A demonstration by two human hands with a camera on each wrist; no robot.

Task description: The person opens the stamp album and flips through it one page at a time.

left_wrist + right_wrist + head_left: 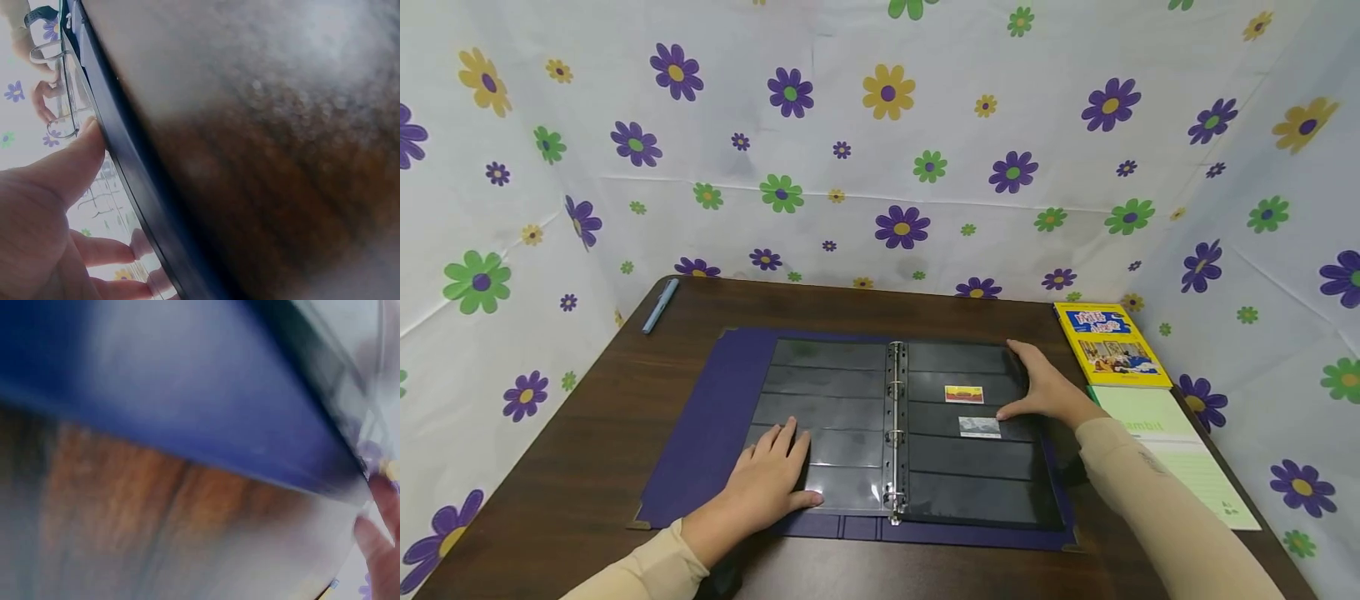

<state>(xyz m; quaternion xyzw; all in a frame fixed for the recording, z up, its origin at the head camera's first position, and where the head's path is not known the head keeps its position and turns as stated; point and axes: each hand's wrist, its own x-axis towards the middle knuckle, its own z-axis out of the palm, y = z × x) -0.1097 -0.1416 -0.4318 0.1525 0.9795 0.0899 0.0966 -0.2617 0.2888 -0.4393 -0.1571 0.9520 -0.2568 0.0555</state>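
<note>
A ring binder album lies open, its purple-blue cover (707, 417) spread under black pocket pages. My left hand (767, 475) rests with spread fingers on the lower part of the left page (820, 408). In the left wrist view its thumb (75, 162) lies along the page by the cover edge. On the right page (977, 492) are a red-and-yellow stamp (964, 395) and a grey stamp (980, 427). My right hand (1048, 387) touches that page's upper right edge, thumb beside the grey stamp, fingers stretched toward the corner. Metal rings (894, 437) stand between the pages.
A yellow book (1112, 346) and a pale green notepad (1172, 442) lie along the table's right side. At the far left corner is a blue pen (661, 307). A flowered cloth (850, 167) hangs around the dark wooden table (572, 450).
</note>
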